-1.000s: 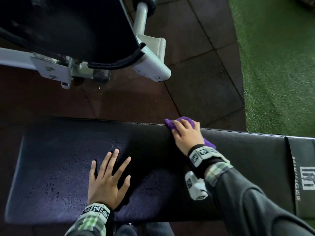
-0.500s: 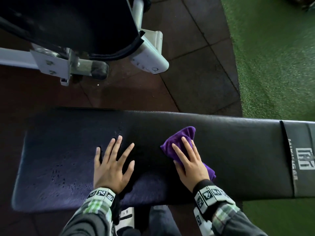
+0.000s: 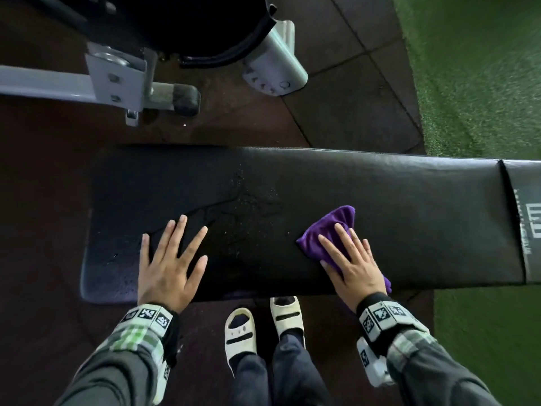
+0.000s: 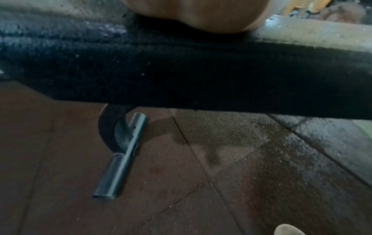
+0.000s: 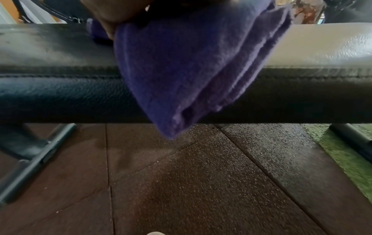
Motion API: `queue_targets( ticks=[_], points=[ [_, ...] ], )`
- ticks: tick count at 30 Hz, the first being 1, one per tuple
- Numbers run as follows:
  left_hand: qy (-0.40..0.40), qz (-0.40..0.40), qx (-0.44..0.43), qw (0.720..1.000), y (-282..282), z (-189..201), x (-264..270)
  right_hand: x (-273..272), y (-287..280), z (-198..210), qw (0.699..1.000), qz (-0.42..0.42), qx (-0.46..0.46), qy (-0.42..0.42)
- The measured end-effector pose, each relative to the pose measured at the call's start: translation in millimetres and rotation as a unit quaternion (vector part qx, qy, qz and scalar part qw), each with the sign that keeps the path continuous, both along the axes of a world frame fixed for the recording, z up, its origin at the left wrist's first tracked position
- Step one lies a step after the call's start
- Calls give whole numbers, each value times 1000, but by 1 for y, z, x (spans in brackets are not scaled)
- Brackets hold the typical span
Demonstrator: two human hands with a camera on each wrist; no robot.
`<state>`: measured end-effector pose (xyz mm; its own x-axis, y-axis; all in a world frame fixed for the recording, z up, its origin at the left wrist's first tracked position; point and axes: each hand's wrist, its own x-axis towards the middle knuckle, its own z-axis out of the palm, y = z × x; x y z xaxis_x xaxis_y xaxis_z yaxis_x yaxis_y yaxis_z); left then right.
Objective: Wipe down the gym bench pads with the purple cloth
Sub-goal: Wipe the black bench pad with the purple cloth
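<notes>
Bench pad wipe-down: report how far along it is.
Done: nothing can be called finished; the pad's right stretch merely shows no droplets. In hand: the right hand presses the purple cloth flat on the bench pad, the left hand bracing it. Left: droplets between the hands, and the adjoining logo pad.

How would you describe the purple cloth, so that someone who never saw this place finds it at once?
Find the long black padded gym bench on the dark floor tiles. On its top, near the front edge, the right hand presses flat on a folded purple cloth, one corner hanging over the edge. It is the only purple thing here.
</notes>
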<state>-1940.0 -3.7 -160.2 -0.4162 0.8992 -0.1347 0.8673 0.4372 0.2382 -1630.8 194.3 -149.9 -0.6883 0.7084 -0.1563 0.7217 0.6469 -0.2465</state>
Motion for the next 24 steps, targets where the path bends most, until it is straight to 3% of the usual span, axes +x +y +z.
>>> queue_targets(
  ticks=[7,12,15,18,21,24],
  points=[
    [9,14,19,1000,0,-3,3,-63,19,-7,999,-51,-4,8],
    [15,15,30,999,-1,-4,2,-114,-30,-6,988,134,32,63],
    [19,15,33,999,-1,-4,2,-95,-56,-7,966,253,10,48],
    [14,14,34,999,0,-3,2,-53,-51,-5,950,312,19,12],
    [15,15,38,999,0,-2,2,-22,-27,0,961,274,35,-1],
    [16,18,35,999,0,-2,2,-22,2,2,989,142,26,6]
  ],
)
